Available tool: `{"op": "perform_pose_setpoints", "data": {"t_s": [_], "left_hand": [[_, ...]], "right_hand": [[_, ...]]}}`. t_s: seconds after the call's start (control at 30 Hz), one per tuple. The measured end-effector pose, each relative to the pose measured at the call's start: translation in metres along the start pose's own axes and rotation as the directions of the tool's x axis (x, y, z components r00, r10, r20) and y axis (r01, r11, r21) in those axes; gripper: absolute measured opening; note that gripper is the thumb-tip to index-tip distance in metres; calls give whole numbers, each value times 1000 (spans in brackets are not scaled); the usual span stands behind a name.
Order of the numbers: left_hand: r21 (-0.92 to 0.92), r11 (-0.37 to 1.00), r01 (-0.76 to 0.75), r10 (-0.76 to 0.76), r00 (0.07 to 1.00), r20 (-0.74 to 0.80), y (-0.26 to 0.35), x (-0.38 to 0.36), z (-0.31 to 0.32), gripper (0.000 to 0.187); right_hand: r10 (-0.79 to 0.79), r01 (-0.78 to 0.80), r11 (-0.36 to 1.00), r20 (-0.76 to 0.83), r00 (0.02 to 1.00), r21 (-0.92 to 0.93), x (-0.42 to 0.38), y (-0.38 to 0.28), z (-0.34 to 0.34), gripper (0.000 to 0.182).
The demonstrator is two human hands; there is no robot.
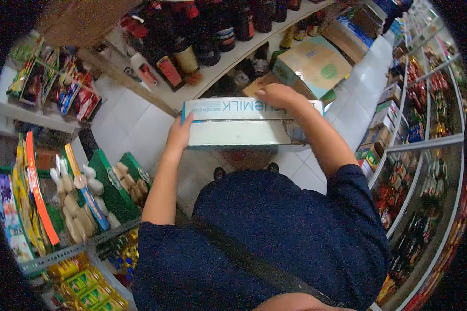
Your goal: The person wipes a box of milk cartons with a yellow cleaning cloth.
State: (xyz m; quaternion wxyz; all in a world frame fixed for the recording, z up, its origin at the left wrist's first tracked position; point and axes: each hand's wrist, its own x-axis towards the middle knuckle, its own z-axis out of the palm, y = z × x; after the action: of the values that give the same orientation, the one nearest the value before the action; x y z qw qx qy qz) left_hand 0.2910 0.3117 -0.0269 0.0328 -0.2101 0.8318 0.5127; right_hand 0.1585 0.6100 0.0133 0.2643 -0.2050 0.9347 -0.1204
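Observation:
In front of my body is a white and blue milk carton box [238,132], its printed side reading upside down to me. My left hand [178,132] grips its left end, thumb on the near top edge and fingers hidden behind. Across the right part of the box reaches my right hand [279,97], fingers closed at a brown cardboard flap [262,84] by the far edge. A darker gap shows at the right end of the box's near face.
Bottles [225,33] line a shelf ahead, with a large cardboard box [316,65] below right. Glass-fronted shelves [425,142] of packets run along the right. At left stand green crates [111,179] and hanging packets [33,192]. White floor tiles [145,129] show between.

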Motion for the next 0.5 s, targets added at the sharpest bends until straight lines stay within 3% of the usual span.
{"op": "perform_pose_setpoints", "data": {"t_s": [0.07,0.17,0.2,0.27,0.37,0.47,0.5], "left_hand": [[20,1000,-14,14,1000,-3,-1,1,0,54],[42,998,-37,37,999,-17,-1,-3,0,53],[58,998,-34,36,999,-28,9,-9,-1,53],[47,999,-14,15,999,-28,12,-12,-3,53],[5,999,32,-32,999,5,13,-13,-1,55],[29,999,35,-35,999,11,27,-18,-2,55],[10,1000,22,-22,1000,2,24,-16,0,55]], "right_hand": [[-233,235,972,-150,961,-3,6,-49,13,46],[-439,434,896,-320,840,-91,17,-107,36,34],[-530,465,848,-423,735,-254,13,-117,45,34],[-590,436,806,-590,551,-399,6,-117,63,37],[-722,588,690,-458,519,-421,-16,-103,67,42],[-850,793,516,-310,426,-325,-50,-91,77,43],[-850,814,512,-298,435,-272,-64,-86,77,43]]}}
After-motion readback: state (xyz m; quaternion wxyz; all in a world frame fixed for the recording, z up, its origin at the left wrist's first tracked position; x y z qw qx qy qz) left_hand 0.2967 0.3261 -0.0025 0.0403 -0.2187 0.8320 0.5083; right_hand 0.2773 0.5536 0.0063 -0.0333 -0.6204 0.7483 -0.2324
